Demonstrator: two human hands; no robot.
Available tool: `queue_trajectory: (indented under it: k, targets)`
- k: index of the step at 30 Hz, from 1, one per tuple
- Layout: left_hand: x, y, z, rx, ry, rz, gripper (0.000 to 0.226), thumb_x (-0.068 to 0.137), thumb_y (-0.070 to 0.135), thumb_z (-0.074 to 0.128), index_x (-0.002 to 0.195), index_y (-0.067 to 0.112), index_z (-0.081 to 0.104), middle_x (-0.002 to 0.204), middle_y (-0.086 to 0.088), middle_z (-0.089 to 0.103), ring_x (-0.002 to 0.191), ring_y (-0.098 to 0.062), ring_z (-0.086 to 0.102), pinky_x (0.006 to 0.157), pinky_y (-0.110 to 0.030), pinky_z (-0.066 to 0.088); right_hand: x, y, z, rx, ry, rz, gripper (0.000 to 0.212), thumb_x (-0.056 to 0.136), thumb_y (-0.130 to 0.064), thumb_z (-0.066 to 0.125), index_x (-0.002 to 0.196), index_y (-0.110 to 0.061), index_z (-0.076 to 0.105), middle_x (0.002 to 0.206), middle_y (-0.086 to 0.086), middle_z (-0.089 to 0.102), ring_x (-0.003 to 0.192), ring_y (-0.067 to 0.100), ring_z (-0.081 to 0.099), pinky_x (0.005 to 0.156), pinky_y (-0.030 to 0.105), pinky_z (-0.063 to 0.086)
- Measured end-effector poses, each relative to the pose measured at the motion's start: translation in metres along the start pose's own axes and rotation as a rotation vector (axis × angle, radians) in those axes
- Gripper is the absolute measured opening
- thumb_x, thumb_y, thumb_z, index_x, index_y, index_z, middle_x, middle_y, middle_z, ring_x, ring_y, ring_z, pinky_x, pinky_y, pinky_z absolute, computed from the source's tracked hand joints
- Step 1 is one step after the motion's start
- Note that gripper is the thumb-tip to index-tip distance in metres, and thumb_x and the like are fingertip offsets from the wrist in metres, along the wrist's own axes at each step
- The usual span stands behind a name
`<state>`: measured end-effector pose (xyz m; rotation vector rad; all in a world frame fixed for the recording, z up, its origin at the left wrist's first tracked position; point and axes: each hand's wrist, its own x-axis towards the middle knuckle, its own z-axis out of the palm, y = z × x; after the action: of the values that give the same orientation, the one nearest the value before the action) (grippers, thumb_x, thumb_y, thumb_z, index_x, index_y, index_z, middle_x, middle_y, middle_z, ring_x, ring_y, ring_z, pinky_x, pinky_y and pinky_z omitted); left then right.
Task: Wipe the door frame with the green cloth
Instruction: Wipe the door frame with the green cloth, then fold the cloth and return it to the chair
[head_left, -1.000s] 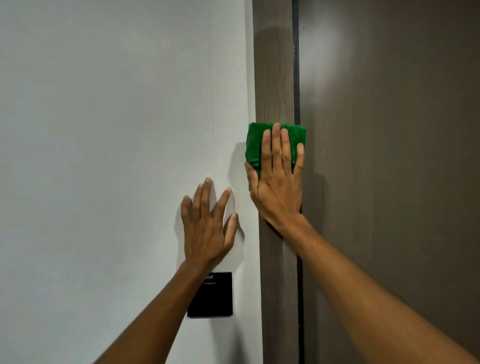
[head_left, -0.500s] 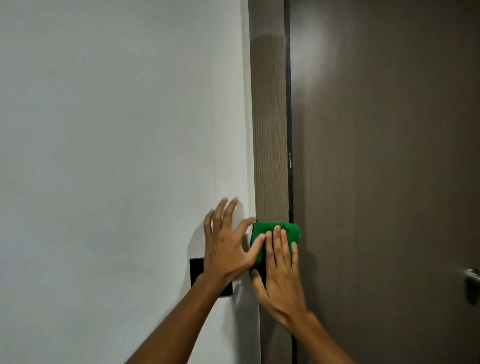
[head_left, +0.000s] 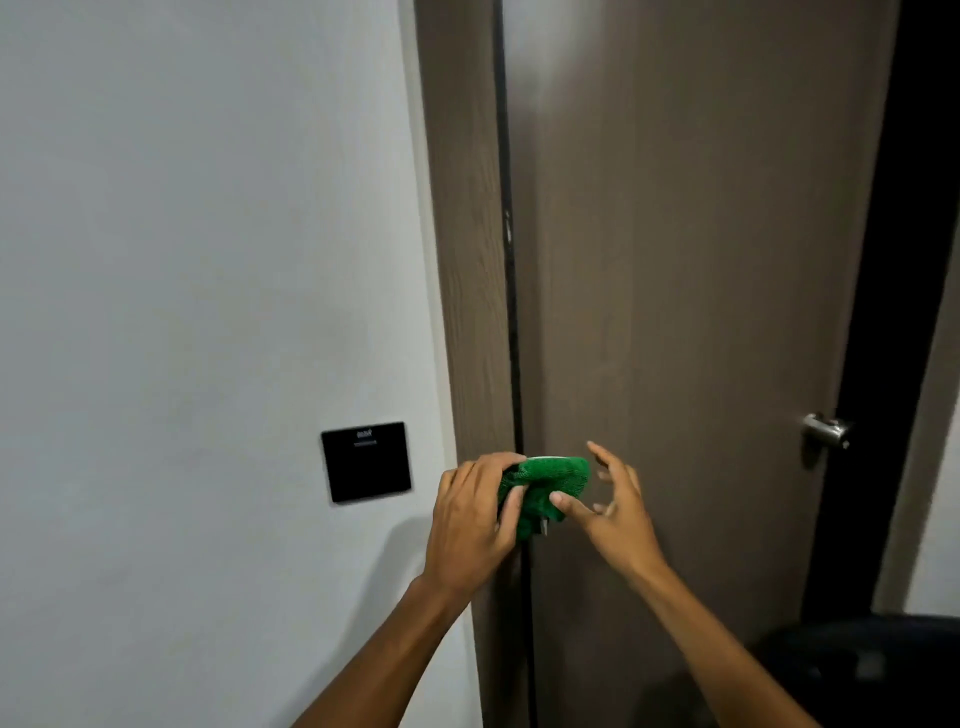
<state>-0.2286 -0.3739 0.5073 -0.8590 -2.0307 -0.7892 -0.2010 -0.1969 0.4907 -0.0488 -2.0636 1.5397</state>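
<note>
Door (head_left: 701, 260) fills the right half, shut against the door frame (head_left: 467, 260), w/ a thin dark gap running down between them. White wall (head_left: 208, 208) takes the left half. Far right a dark strip runs alongside the door; can't tell what it is. A dark rounded shape (head_left: 857, 670) at bottom right is cut off by the edge and too dim to name.

Black wall panel (head_left: 367, 461) sits on the wall just left of the frame, small print on it unreadable. Metal door handle (head_left: 826, 430) near the door's right edge, partly side-on.

Both arms come up from the bottom and meet at the gap, about level w/ the panel. Left hand (head_left: 470, 525) has its fingers curled shut on the green cloth (head_left: 545, 488), which is bunched up, not flat, held over the frame's inner edge. Whether it's touching the wood I can't tell; the hand hides the contact. Right hand (head_left: 613, 504) is spread, fingers loose and blurred, thumb touching the cloth's lower edge but not gripping it.

Prob. a regrip or refold btw strokes: a bunched cloth wipes poorly, so both hands work it together. Frame below the hands likely left to do.
</note>
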Motion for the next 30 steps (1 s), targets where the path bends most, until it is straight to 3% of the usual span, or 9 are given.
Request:
queue_trajectory:
  k: [3, 5, 10, 14, 18, 21, 23, 26, 30]
  targets:
    - [-0.030, 0.017, 0.037, -0.205, -0.124, -0.151, 0.024, 0.096, 0.026, 0.054, 0.119, 0.033, 0.049, 0.113, 0.014, 0.064, 0.100, 0.000, 0.059, 0.086, -0.017, 0.046, -0.026, 0.046, -0.031, 0.189, -0.129, 0.197, 0.040, 0.076, -0.027, 0.079, 0.113, -0.031, 0.066, 0.129, -0.002, 0.057, 0.118, 0.010, 0.055, 0.092, 0.023, 0.043]
    - [-0.052, 0.030, 0.066, -0.291, -0.250, -0.250, 0.022, 0.099, 0.035, 0.049, 0.120, 0.039, 0.044, 0.112, 0.017, 0.064, 0.099, 0.000, 0.062, 0.083, -0.021, 0.051, -0.049, 0.079, -0.052, 0.298, -0.179, 0.320, 0.032, 0.075, -0.032, 0.076, 0.106, -0.028, 0.070, 0.120, 0.003, 0.069, 0.110, 0.015, 0.065, 0.092, 0.029, 0.049]
    - [-0.119, 0.069, 0.159, -0.288, -0.621, -0.411, 0.029, 0.099, 0.049, 0.040, 0.126, 0.042, 0.036, 0.110, 0.002, 0.072, 0.100, -0.026, 0.069, 0.083, -0.040, 0.055, -0.116, 0.175, -0.110, 0.241, -0.035, 0.585, 0.018, 0.090, -0.018, 0.066, 0.105, -0.009, 0.063, 0.108, 0.017, 0.073, 0.099, 0.026, 0.071, 0.093, 0.046, 0.055]
    - [-0.181, 0.108, 0.226, -0.323, -0.811, -0.645, 0.037, 0.096, 0.044, 0.051, 0.126, 0.031, 0.036, 0.100, -0.007, 0.072, 0.095, -0.035, 0.068, 0.080, -0.041, 0.053, -0.178, 0.239, -0.144, 0.143, 0.167, 0.783, 0.026, 0.088, -0.013, 0.068, 0.108, -0.008, 0.052, 0.099, 0.026, 0.070, 0.088, 0.035, 0.070, 0.081, 0.053, 0.056]
    - [-0.261, 0.163, 0.292, -0.386, -1.052, -0.743, 0.021, 0.093, 0.023, 0.060, 0.108, 0.010, 0.052, 0.087, -0.002, 0.063, 0.092, -0.033, 0.066, 0.066, -0.027, 0.035, -0.254, 0.302, -0.191, -0.046, 0.289, 0.943, 0.038, 0.090, -0.009, 0.064, 0.117, -0.018, 0.040, 0.092, 0.014, 0.069, 0.078, 0.030, 0.066, 0.075, 0.047, 0.054]
    - [-0.326, 0.206, 0.336, -0.427, -1.293, -0.725, 0.016, 0.094, 0.016, 0.058, 0.107, 0.008, 0.062, 0.111, -0.007, 0.070, 0.108, -0.028, 0.063, 0.086, -0.028, 0.041, -0.312, 0.342, -0.224, -0.268, 0.269, 1.011, 0.023, 0.091, -0.008, 0.060, 0.100, -0.024, 0.048, 0.082, -0.002, 0.063, 0.078, 0.026, 0.064, 0.067, 0.030, 0.043]
    - [-0.364, 0.237, 0.364, -0.432, -1.448, -0.686, 0.026, 0.095, 0.016, 0.056, 0.120, 0.010, 0.061, 0.128, -0.007, 0.065, 0.121, -0.025, 0.058, 0.100, -0.028, 0.041, -0.349, 0.365, -0.244, -0.306, 0.311, 1.107, 0.022, 0.091, -0.002, 0.057, 0.101, -0.021, 0.056, 0.093, 0.003, 0.066, 0.091, 0.029, 0.065, 0.074, 0.027, 0.043]
    - [-0.407, 0.275, 0.396, -0.415, -1.651, -0.554, 0.047, 0.095, 0.014, 0.050, 0.142, 0.014, 0.045, 0.153, -0.008, 0.041, 0.139, -0.022, 0.042, 0.114, -0.028, 0.031, -0.391, 0.387, -0.269, -0.344, 0.330, 1.282, 0.041, 0.089, 0.000, 0.056, 0.128, -0.009, 0.055, 0.125, 0.018, 0.060, 0.116, 0.033, 0.057, 0.102, 0.038, 0.042]
    - [-0.447, 0.302, 0.425, -0.320, -1.894, -0.353, 0.061, 0.096, 0.017, 0.045, 0.153, 0.018, 0.023, 0.166, -0.003, -0.001, 0.149, -0.029, 0.019, 0.121, -0.038, 0.023, -0.417, 0.412, -0.283, -0.328, 0.217, 1.444, 0.068, 0.083, 0.007, 0.053, 0.147, -0.006, 0.034, 0.144, 0.021, 0.038, 0.129, 0.036, 0.044, 0.109, 0.041, 0.040]
